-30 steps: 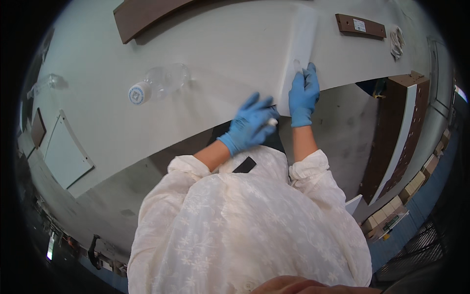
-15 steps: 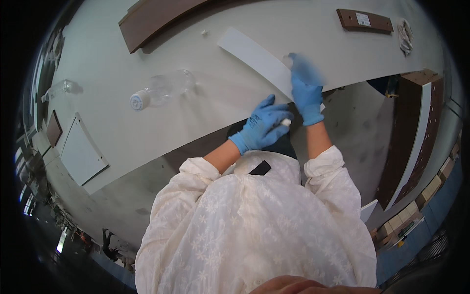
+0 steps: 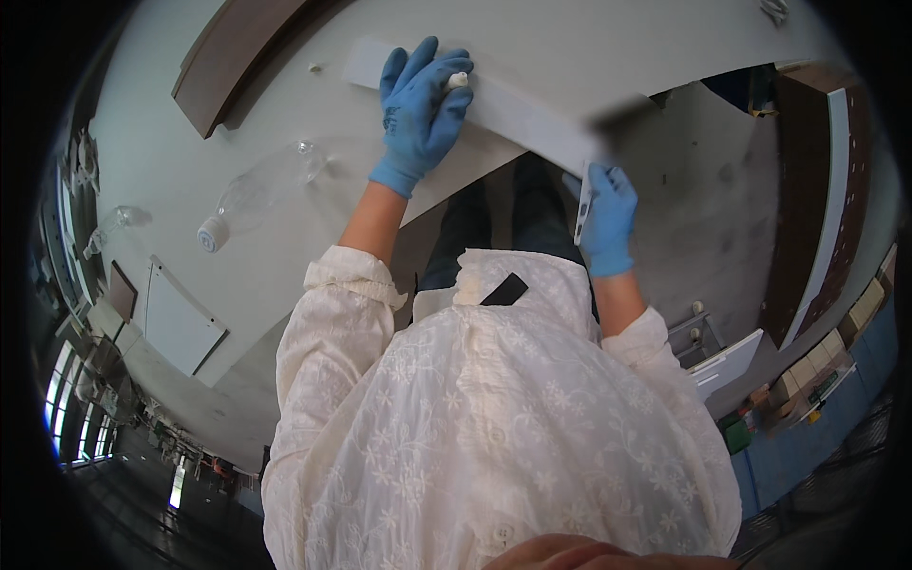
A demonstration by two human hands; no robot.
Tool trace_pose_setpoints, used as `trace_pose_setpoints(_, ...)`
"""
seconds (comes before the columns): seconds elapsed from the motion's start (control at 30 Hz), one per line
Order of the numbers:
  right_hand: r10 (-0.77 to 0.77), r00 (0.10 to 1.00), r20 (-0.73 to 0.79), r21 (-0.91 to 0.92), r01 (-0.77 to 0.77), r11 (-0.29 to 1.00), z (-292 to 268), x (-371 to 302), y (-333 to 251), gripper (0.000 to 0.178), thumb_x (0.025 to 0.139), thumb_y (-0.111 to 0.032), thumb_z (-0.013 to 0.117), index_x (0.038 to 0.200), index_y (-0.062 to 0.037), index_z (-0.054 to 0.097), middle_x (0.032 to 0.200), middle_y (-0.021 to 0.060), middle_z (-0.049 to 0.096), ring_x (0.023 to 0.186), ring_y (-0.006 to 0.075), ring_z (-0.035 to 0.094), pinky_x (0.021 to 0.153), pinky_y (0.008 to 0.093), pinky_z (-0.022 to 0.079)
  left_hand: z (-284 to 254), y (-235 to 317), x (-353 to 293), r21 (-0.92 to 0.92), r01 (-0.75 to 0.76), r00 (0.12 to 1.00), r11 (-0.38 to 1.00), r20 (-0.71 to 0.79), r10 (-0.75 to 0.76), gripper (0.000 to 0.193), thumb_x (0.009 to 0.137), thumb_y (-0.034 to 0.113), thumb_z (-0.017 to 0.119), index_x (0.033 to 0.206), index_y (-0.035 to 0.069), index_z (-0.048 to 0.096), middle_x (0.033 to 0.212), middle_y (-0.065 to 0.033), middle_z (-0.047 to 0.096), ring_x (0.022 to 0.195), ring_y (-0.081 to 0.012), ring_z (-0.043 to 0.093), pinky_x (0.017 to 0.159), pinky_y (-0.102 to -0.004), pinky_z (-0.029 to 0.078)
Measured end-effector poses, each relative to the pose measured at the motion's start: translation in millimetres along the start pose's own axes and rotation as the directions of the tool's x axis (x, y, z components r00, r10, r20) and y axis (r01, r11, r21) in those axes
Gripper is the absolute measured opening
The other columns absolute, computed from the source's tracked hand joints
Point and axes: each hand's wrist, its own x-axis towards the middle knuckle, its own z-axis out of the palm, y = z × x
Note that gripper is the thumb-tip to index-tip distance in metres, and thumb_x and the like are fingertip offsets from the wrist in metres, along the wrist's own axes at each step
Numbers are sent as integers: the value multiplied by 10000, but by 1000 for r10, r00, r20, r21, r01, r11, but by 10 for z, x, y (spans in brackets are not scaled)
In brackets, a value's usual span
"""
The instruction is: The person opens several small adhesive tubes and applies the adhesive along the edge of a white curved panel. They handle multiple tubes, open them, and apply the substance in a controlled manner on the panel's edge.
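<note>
My left hand [image 3: 418, 119], in a blue glove, is over the far left part of a long white panel [image 3: 518, 116]. Its thumb and finger pinch a small white piece [image 3: 458, 81] whose kind I cannot make out; the other fingers are spread. Also gloved in blue, my right hand [image 3: 609, 217] grips the panel's near right end, where a narrow end face with small holes shows. That end juts past the table edge. Beside it is a dark blurred shape [image 3: 622, 123] that I cannot identify.
A curved brown panel [image 3: 223, 71], a clear bottle [image 3: 261, 195] with a white cap and a white board [image 3: 180, 318] lie on the table [image 3: 313, 204]. A tall brown piece [image 3: 803, 180] stands at the right. A white panel [image 3: 727, 366] lies lower right.
My left hand has moved up and left, over the panel, keeping the small white piece. My right hand has come down to the panel's near end. The view has shifted.
</note>
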Motion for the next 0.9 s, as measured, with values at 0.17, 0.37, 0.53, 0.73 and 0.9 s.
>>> trace_pose_setpoints(0.17, -388, 918, 85, -476, 379, 793, 139, 689, -661, 208, 986, -183, 676, 1097, -17, 737, 990, 31, 740, 880, 143, 682, 758, 309, 532, 149, 55, 55, 52, 2, 999, 999, -45, 0, 241, 934, 238, 676, 1154, 152, 719, 1295, -27, 721, 1320, -317, 592, 1173, -459, 301)
trace_pose_setpoints(0.37, -798, 500, 337, -786, 615, 53, 353, 1020, -945, 254, 931, -192, 656, 1099, -15, 725, 1017, 177, 745, 917, 323, 727, 806, 387, 558, 393, 104, 183, 210, -7, 986, 978, -161, 42, 162, 934, 241, 678, 1048, 127, 691, 1261, -31, 726, 1230, -309, 622, 1075, -440, 365)
trace_pose_setpoints(0.53, -767, 536, 352, -663, 722, 199, 267, 691, -624, 119, 913, -91, 675, 1009, -30, 711, 916, 165, 712, 851, 329, 714, 729, 439, 563, 448, 288, 164, 61, 146, 978, 987, -159, -135, 156, 928, 217, 674, 1029, 98, 681, 1217, -40, 730, 1165, -316, 631, 1042, -428, 384)
trace_pose_setpoints(0.73, -703, 638, 314, -775, 600, 199, 345, 490, -294, 153, 940, -163, 673, 1062, -75, 701, 957, 161, 720, 832, 388, 706, 689, 474, 568, 615, 469, 80, 121, 178, 960, 976, -239, -145, 211, 943, 265, 649, 1049, 87, 688, 1187, -51, 726, 1132, -313, 636, 1026, -415, 391)
trace_pose_setpoints(0.9, -714, 523, 464, -735, 678, 19, 182, 736, -693, 143, 904, -170, 701, 1034, -112, 711, 1012, 110, 722, 829, 360, 699, 751, 443, 568, 700, 430, 58, 191, 125, 954, 974, -291, -66, 267, 965, 341, 622, 1059, 104, 701, 1187, -44, 729, 1150, -314, 636, 1034, -412, 385)
